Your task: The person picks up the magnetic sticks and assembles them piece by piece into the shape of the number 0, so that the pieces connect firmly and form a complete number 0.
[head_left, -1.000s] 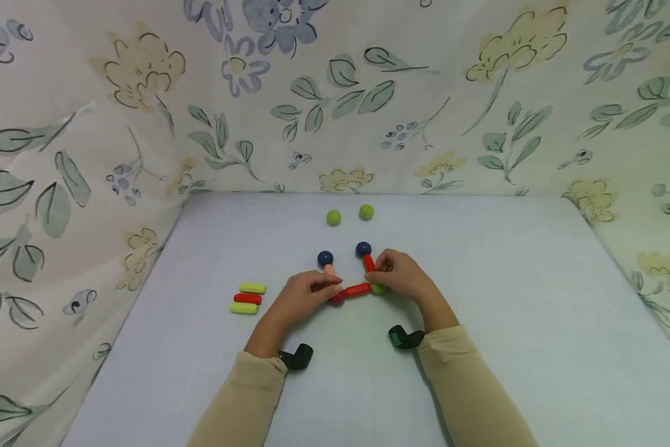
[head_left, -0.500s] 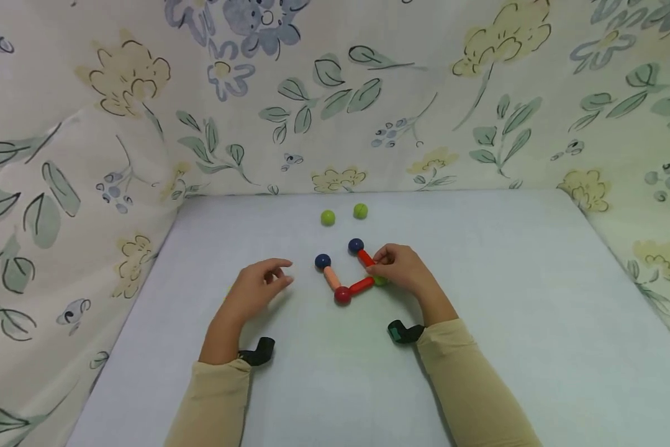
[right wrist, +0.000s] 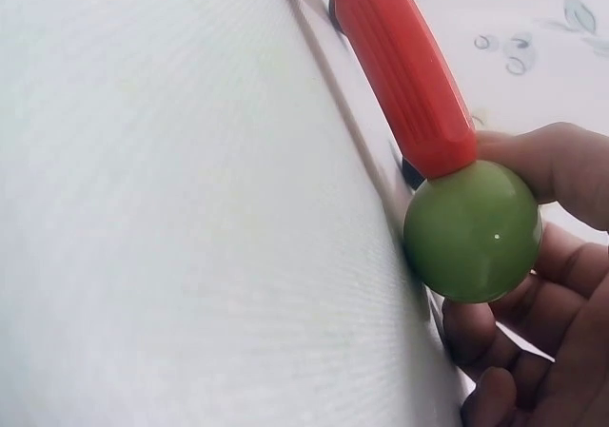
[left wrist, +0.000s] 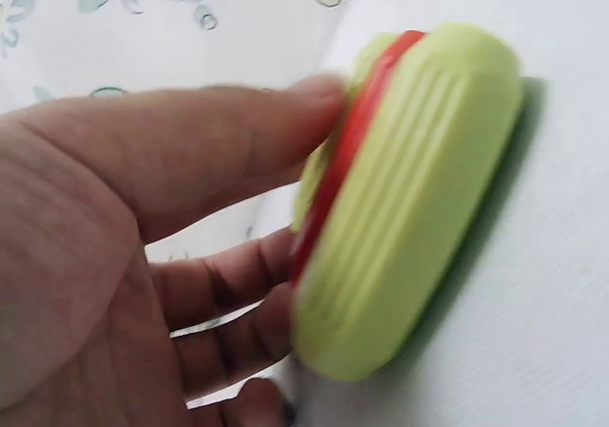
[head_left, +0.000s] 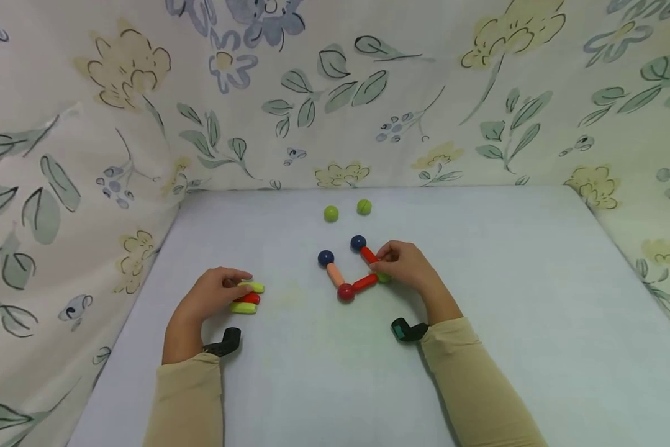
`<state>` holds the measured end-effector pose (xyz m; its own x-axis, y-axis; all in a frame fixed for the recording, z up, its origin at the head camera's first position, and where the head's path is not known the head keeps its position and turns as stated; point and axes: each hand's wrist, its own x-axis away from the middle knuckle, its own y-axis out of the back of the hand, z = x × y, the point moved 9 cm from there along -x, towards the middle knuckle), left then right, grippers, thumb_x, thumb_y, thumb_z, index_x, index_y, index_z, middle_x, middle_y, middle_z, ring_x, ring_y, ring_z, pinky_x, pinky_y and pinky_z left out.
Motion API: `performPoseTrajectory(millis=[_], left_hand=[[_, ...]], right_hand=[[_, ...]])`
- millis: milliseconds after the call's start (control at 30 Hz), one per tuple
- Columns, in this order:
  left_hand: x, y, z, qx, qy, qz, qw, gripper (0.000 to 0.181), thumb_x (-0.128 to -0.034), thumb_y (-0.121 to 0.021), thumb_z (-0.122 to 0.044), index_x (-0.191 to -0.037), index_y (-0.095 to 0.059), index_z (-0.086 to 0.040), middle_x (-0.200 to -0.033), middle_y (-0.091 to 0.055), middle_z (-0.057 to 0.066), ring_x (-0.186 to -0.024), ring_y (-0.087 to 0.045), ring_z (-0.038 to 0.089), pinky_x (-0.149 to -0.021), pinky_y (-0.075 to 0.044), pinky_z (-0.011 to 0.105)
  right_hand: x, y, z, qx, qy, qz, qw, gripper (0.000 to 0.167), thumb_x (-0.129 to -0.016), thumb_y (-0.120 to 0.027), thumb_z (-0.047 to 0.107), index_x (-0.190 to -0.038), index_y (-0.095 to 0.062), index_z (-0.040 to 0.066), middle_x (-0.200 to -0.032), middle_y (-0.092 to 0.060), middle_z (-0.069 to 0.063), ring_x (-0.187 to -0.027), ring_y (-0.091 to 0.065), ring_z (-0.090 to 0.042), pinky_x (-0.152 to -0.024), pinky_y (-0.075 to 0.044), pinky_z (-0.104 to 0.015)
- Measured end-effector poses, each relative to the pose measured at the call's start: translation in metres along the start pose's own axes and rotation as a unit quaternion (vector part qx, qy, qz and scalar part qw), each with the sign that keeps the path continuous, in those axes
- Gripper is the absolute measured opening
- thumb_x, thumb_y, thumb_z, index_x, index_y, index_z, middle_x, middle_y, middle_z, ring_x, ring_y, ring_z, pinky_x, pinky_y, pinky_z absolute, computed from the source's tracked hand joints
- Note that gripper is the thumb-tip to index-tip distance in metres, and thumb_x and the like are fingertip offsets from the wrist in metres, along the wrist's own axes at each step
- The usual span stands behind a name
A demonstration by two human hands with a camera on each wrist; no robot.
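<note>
1. Left hand (head_left: 208,295) curls thumb and fingers about the far yellow-green rod (head_left: 259,288), the farthest of three lying side by side on the left of the table (head_left: 290,372); how firmly it pinches is not clear.
2. Next to it lie a short red rod (head_left: 251,298) and the near yellow-green rod (left wrist: 409,199). All look like light, stiff plastic, unlikely to dent. The ribs along the near one should help fingertips on an otherwise smooth shell.
3. Middle of the rod, across its long sides, seems the best hold; such close neighbours could get dragged along.
4. Right hand (head_left: 404,265) grips the chain of rods and balls (head_left: 364,283) around its green ball (right wrist: 473,232), where two red rods meet; the exact fingertip contact is partly hidden.
5. Glossy and round, that ball probably slips or rolls easily and may be denser than the rods, so cradling it from both sides suits it.
6. Each rod should stay rigid, but the chain may pivot or part at its red ball (head_left: 346,292), so steady it near a joint.
</note>
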<state>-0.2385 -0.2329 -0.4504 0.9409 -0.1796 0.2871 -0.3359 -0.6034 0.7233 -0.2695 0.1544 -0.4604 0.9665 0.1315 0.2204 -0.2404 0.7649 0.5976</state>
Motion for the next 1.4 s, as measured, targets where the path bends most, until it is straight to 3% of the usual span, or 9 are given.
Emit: performPoseTrajectory(millis=[133, 233, 433, 600, 800, 900, 1033, 1167, 1400], left_hand=[[-0.004, -0.001, 0.004, -0.008, 0.017, -0.017, 0.9997, 0.037, -0.0956, -0.062, -0.039, -0.120, -0.070, -0.013, -0.116, -0.068, 0.010, -0.107, -0.058, 0.026, -0.091, -0.046, 0.043], [-0.006, 0.000, 0.003, -0.018, 0.023, -0.030, 0.9991, 0.037, -0.0954, -0.062, -0.041, -0.116, -0.071, -0.011, -0.113, -0.068, 0.010, -0.103, -0.057, 0.026, -0.086, -0.046, 0.040], [-0.010, 0.002, -0.004, -0.012, 0.031, -0.054, 0.9980, 0.039, -0.0955, -0.061, -0.045, -0.114, -0.069, -0.011, -0.107, -0.064, 0.010, -0.092, -0.055, 0.023, -0.074, -0.043, 0.032], [-0.009, 0.000, -0.014, -0.008, 0.039, -0.073, 0.9965, 0.036, -0.0958, -0.061, -0.042, -0.114, -0.068, -0.013, -0.107, -0.065, 0.010, -0.092, -0.056, 0.024, -0.073, -0.044, 0.032], [-0.010, -0.008, -0.032, -0.004, 0.024, -0.072, 0.9971, 0.031, -0.0956, -0.062, -0.041, -0.112, -0.069, -0.014, -0.106, -0.067, 0.008, -0.094, -0.059, 0.023, -0.077, -0.046, 0.035], [-0.011, -0.012, -0.041, 0.001, 0.009, -0.075, 0.9972, 0.030, -0.0948, -0.064, -0.041, -0.110, -0.069, -0.016, -0.105, -0.069, 0.006, -0.092, -0.061, 0.021, -0.076, -0.047, 0.034], [-0.012, -0.020, -0.050, 0.013, -0.004, -0.071, 0.9974, 0.026, -0.0943, -0.065, -0.038, -0.107, -0.070, -0.016, -0.101, -0.070, 0.005, -0.078, -0.063, 0.019, -0.068, -0.049, 0.032], [-0.012, -0.028, -0.057, 0.008, -0.017, -0.068, 0.9975, 0.023, -0.0934, -0.067, -0.035, -0.105, -0.071, -0.015, -0.101, -0.070, 0.004, -0.081, -0.062, 0.018, -0.067, -0.049, 0.031], [-0.013, -0.035, -0.066, 0.001, -0.036, -0.068, 0.9970, 0.021, -0.0925, -0.069, -0.034, -0.102, -0.073, -0.015, -0.098, -0.071, 0.003, -0.088, -0.062, 0.019, -0.073, -0.049, 0.034]], right_hand=[[0.001, -0.001, 0.004, -0.004, 0.001, 0.005, 1.0000, 0.029, -0.084, -0.076, 0.035, -0.100, -0.065, 0.013, -0.092, -0.063, -0.005, -0.088, -0.055, -0.022, -0.073, -0.045, -0.031], [0.003, 0.000, 0.007, -0.005, -0.002, 0.005, 1.0000, 0.027, -0.084, -0.075, 0.035, -0.099, -0.066, 0.014, -0.093, -0.064, -0.005, -0.089, -0.055, -0.023, -0.075, -0.045, -0.033], [0.004, 0.000, 0.008, 0.001, -0.009, 0.002, 1.0000, 0.027, -0.085, -0.074, 0.035, -0.101, -0.065, 0.015, -0.094, -0.062, -0.005, -0.090, -0.054, -0.023, -0.075, -0.044, -0.033], [0.003, -0.001, 0.008, 0.030, -0.016, -0.012, 0.9993, 0.031, -0.086, -0.073, 0.036, -0.105, -0.063, 0.013, -0.092, -0.062, -0.006, -0.085, -0.054, -0.022, -0.069, -0.044, -0.030], [0.005, -0.002, 0.010, 0.117, -0.042, -0.030, 0.9918, 0.039, -0.086, -0.070, 0.046, -0.108, -0.062, 0.015, -0.093, -0.064, -0.007, -0.080, -0.057, -0.024, -0.065, -0.045, -0.031], [0.006, -0.002, 0.012, 0.129, -0.050, -0.033, 0.9898, 0.036, -0.086, -0.070, 0.046, -0.105, -0.065, 0.015, -0.093, -0.065, -0.008, -0.079, -0.057, -0.025, -0.064, -0.045, -0.031], [0.009, 0.000, 0.015, 0.126, -0.058, -0.038, 0.9896, 0.032, -0.088, -0.069, 0.043, -0.097, -0.068, 0.012, -0.088, -0.064, -0.007, -0.076, -0.056, -0.023, -0.061, -0.045, -0.030], [0.011, 0.002, 0.015, 0.110, -0.071, -0.039, 0.9906, 0.030, -0.089, -0.067, 0.040, -0.092, -0.067, 0.010, -0.083, -0.063, -0.007, -0.066, -0.058, -0.021, -0.056, -0.045, -0.029], [0.008, 0.002, 0.011, 0.078, -0.057, -0.046, 0.9942, 0.030, -0.090, -0.063, 0.038, -0.106, -0.064, 0.012, -0.092, -0.063, -0.008, -0.058, -0.059, -0.019, -0.055, -0.047, -0.030]])
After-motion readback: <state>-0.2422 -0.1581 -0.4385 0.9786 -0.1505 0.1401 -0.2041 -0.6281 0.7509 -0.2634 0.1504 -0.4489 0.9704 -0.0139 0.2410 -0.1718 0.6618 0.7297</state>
